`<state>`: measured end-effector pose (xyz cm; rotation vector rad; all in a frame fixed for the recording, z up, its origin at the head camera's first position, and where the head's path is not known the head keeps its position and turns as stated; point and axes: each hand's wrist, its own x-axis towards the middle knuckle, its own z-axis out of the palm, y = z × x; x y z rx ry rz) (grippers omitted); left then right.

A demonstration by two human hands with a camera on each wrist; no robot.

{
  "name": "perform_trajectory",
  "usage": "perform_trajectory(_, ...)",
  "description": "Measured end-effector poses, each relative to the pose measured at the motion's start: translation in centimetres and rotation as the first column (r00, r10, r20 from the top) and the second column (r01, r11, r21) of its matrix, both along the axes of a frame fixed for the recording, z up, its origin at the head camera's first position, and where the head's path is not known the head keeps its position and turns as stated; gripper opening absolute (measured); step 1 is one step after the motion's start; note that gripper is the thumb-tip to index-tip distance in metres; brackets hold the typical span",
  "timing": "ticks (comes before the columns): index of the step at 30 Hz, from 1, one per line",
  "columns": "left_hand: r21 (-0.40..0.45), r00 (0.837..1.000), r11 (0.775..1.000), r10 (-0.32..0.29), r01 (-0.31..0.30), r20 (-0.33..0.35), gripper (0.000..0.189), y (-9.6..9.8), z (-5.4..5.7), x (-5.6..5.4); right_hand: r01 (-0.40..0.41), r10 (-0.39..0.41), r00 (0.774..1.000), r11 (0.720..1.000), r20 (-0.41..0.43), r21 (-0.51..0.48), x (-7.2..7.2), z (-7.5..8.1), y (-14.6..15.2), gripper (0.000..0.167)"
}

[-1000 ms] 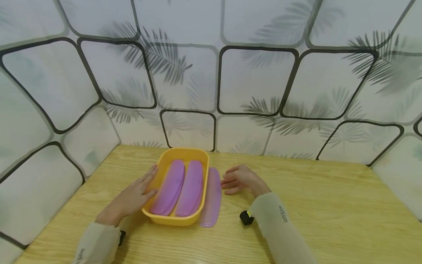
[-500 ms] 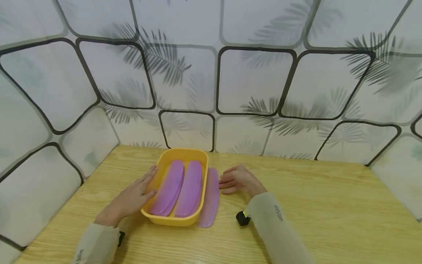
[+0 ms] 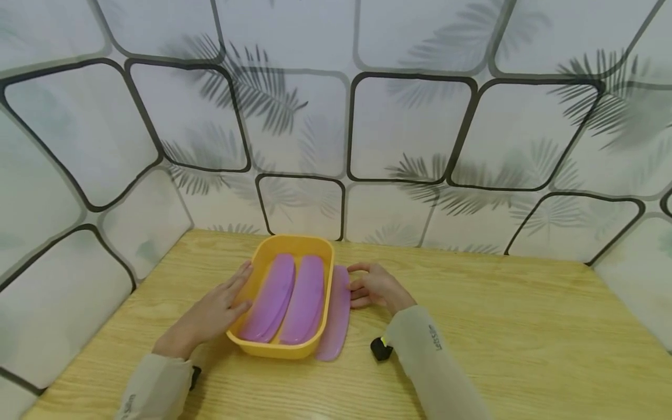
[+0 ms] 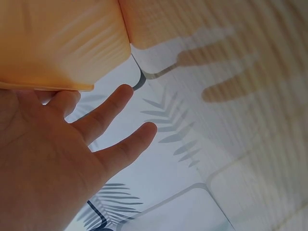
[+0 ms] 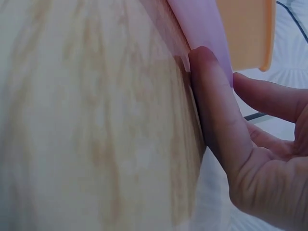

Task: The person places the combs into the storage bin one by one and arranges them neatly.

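My left hand [image 3: 214, 312] rests against the left side of a yellow plastic bin [image 3: 278, 350], fingers fairly straight, thumb at the rim. The left wrist view shows this hand [image 4: 53, 149] with spread fingers beside the bin wall [image 4: 57, 43]. Long purple plastic pieces [image 3: 270, 297] lie in the bin in two overlapping groups. One more long purple piece [image 3: 338, 312] lies on the table against the bin's right side. My right hand [image 3: 379, 287] touches its right edge with loosely bent fingers. In the right wrist view, fingertips [image 5: 204, 57] meet the purple piece [image 5: 202, 24].
The wood-grain table [image 3: 525, 326] extends to the right and in front of the bin. A wall covering [image 3: 409, 128] with leaf prints and dark outlines stands behind and to the left. A small black device [image 3: 381, 349] sits at my right wrist.
My right hand has moved slightly left, from beside the loose purple piece to its edge, and its upper finger has spread from the others. My left hand and the bin look unchanged.
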<state>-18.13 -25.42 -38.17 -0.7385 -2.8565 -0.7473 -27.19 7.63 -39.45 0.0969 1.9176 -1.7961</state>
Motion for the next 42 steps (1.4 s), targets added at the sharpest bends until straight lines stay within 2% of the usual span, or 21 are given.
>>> perform_trajectory(8, 0.011, 1.0, 1.0, -0.001, 0.001, 0.005, 0.063, 0.0, -0.1, 0.0, -0.009, 0.009, 1.0, 1.0, -0.027, 0.026, -0.4, 0.3, 0.9, 0.055)
perform_trajectory(23, 0.008, 1.0, 1.0, 0.007, -0.007, 0.01, 0.062, 0.3, 0.1, 0.0, -0.038, 0.033, 0.998, 0.994, -0.044, -0.099, -0.7, 1.1, 2.7, 0.057)
perform_trajectory(32, 0.006, 1.0, 1.0, 0.012, -0.012, 0.011, 0.062, 0.1, 0.2, 0.1, -0.061, 0.053, 0.997, 0.988, -0.061, -0.141, -1.0, 0.7, 3.7, 0.056)
perform_trajectory(36, 0.002, 1.0, 1.0, 0.015, -0.015, 0.003, 0.062, 0.2, 0.2, 0.1, -0.064, 0.055, 0.997, 0.986, -0.061, -0.152, -0.9, 1.1, 3.9, 0.057)
perform_trajectory(42, 0.003, 0.999, 1.0, 0.021, -0.021, 0.026, 0.062, 0.3, 0.3, 0.3, -0.072, 0.063, 0.997, 0.98, -0.053, -0.184, -0.9, 1.9, 4.2, 0.058)
